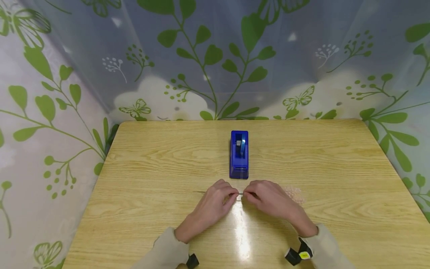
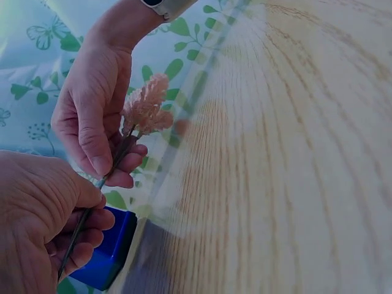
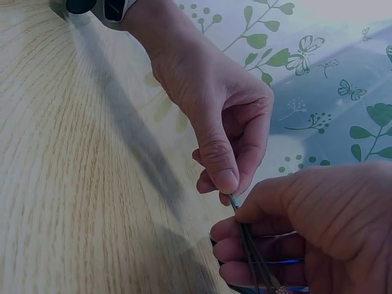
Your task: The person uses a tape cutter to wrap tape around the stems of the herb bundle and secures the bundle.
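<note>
Both hands hold a sprig of pink artificial flowers (image 1: pixel 295 195) level, close over the wooden table. My left hand (image 1: pixel 216 200) pinches its thin dark stems (image 2: pixel 79 236) between thumb and fingers, and the stem ends stick out to the left. A short way along, my right hand (image 1: pixel 270 198) pinches the stems nearer the blossoms. In the right wrist view several stems run together through the right fingers, with a small shiny bluish spot on them between the hands. Just beyond the hands stands a blue tape dispenser (image 1: pixel 239 164).
The wooden table (image 1: pixel 151 160) reaches back to a curtain (image 1: pixel 215 93) printed with green leaves and butterflies, which also hangs at both sides. Black devices (image 1: pixel 293 256) are strapped at the wrists.
</note>
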Available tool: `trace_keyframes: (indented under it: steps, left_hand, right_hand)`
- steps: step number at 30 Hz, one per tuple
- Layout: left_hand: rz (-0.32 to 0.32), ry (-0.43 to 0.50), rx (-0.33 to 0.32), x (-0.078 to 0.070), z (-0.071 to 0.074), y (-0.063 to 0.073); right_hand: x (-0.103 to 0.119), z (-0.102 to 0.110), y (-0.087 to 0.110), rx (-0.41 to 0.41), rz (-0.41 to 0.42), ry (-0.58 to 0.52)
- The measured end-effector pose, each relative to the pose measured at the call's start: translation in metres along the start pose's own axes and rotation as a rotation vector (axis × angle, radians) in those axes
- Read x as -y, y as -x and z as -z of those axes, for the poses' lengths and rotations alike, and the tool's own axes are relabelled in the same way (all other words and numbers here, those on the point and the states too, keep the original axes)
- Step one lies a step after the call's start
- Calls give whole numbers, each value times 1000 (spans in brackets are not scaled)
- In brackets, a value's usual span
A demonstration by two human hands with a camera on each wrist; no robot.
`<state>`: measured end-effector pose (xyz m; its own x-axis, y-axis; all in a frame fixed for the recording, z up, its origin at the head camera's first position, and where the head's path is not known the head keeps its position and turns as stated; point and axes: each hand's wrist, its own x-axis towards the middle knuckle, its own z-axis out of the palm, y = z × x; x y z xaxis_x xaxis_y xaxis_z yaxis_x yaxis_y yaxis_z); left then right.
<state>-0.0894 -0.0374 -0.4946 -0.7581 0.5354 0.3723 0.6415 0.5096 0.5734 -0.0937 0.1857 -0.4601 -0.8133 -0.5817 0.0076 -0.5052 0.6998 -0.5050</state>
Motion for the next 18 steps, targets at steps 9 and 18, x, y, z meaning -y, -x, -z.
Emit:
trace_keyframes:
  steps: [9,18]
  left_hand:
    - [14,-6,-1,0,1,-1]
    - [20,-5,-19,0,0,0]
  right_hand:
    - [-1,2,0,-53,59,-7]
    - [-4,1,-2,-112,119,36]
